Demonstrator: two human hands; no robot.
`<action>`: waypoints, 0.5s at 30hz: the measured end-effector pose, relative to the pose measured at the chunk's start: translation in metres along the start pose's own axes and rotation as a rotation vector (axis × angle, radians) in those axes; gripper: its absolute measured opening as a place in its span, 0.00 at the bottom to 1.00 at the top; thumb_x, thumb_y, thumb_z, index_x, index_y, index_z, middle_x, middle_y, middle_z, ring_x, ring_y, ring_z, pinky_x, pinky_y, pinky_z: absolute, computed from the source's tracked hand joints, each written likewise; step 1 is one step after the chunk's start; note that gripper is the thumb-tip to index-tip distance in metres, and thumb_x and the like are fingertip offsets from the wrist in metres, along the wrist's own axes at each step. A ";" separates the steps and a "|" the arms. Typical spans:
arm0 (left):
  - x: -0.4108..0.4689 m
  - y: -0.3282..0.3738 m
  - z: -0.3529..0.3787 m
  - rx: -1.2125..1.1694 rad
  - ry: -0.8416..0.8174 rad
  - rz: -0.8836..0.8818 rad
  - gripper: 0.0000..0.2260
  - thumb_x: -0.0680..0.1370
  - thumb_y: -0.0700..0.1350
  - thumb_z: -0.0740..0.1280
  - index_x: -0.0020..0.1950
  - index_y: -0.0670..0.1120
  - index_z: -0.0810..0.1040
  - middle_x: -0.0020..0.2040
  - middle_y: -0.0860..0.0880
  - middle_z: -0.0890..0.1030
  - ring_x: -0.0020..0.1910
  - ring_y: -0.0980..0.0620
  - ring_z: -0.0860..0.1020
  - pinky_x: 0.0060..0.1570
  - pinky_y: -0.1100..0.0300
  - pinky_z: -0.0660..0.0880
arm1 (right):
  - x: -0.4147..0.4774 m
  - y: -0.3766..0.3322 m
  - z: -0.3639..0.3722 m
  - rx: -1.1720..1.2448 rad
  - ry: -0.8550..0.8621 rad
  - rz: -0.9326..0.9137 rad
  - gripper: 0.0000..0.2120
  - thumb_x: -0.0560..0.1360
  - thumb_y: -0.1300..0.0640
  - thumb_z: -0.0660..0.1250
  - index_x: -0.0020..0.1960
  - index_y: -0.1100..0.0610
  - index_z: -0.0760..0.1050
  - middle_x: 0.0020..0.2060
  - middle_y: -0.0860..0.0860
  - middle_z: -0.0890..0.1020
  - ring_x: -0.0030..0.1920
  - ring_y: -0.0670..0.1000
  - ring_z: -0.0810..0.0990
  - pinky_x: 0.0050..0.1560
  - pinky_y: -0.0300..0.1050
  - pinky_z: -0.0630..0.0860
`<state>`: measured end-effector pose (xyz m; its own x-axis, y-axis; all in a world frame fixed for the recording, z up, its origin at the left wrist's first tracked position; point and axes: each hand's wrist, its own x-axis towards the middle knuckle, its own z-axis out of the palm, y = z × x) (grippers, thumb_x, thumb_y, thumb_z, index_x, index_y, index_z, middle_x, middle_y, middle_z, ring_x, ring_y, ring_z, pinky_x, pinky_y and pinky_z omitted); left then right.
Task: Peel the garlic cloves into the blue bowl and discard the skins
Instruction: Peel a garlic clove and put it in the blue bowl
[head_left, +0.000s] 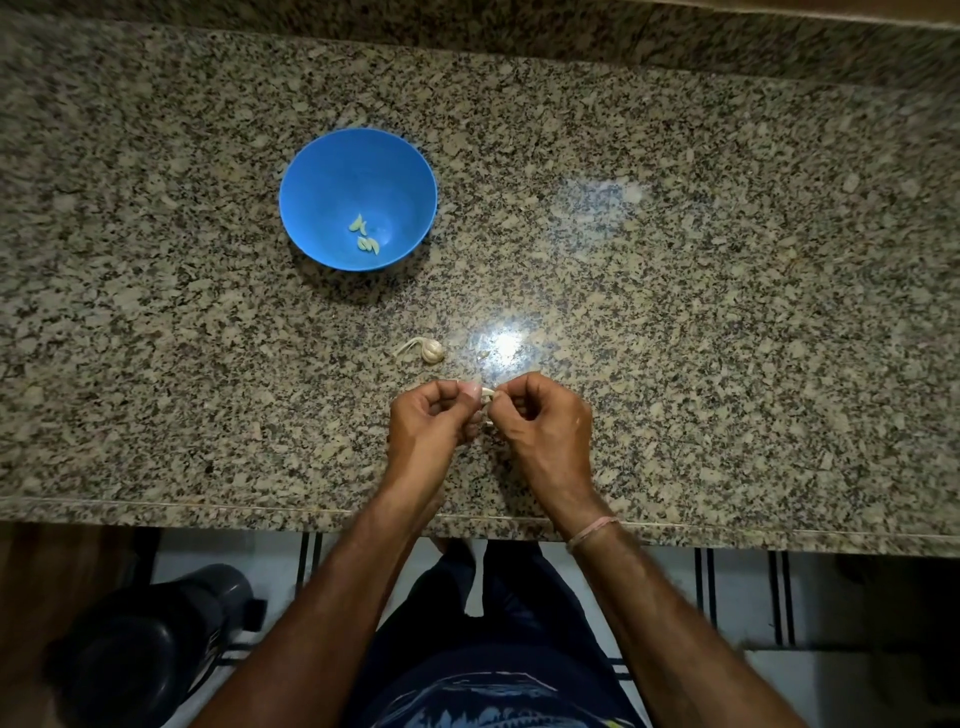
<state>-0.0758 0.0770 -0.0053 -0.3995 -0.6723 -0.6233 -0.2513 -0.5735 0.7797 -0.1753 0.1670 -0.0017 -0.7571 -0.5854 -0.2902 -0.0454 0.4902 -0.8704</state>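
Pinching a garlic clove (487, 396) with the fingers (470, 388) of left hand (434, 415) and right hand (545, 421), both curled tight on it, low over the table (675, 260) near its front edge. Mid-peel, probably; cannot tell how much skin is off. Just beyond the hands: rest of the garlic bulb (431, 351) lying on the table. Well apart, further back and left: blue bowl (332, 171) with a few peeled cloves (366, 239) inside. Next, likely: strip the last skin, reach across to drop the clove in the bowl, keep the skin back for discarding. Dark bin (145, 649) on the floor, lower left, maybe for skins.
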 end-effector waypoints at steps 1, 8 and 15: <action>0.001 -0.002 0.001 -0.009 0.011 0.009 0.04 0.81 0.42 0.72 0.53 0.42 0.84 0.45 0.45 0.85 0.43 0.51 0.81 0.48 0.59 0.79 | 0.002 -0.001 0.000 0.039 -0.014 0.044 0.04 0.76 0.56 0.74 0.43 0.54 0.82 0.37 0.49 0.85 0.39 0.48 0.84 0.44 0.44 0.85; 0.008 -0.006 -0.004 -0.102 -0.116 0.031 0.08 0.80 0.32 0.69 0.51 0.45 0.81 0.51 0.44 0.82 0.52 0.48 0.81 0.57 0.53 0.80 | 0.003 -0.004 -0.002 0.271 -0.076 0.218 0.03 0.77 0.61 0.73 0.45 0.58 0.83 0.40 0.55 0.87 0.41 0.53 0.86 0.47 0.50 0.85; 0.010 -0.004 -0.001 -0.261 -0.140 -0.059 0.08 0.79 0.31 0.69 0.52 0.43 0.81 0.47 0.45 0.84 0.47 0.51 0.82 0.49 0.60 0.80 | 0.003 0.004 -0.003 0.135 -0.031 0.022 0.02 0.78 0.59 0.74 0.48 0.58 0.84 0.40 0.50 0.87 0.42 0.49 0.86 0.45 0.40 0.83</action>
<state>-0.0774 0.0720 -0.0142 -0.5134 -0.5731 -0.6387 -0.0502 -0.7230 0.6891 -0.1800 0.1694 -0.0046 -0.7362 -0.5965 -0.3198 0.0605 0.4127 -0.9089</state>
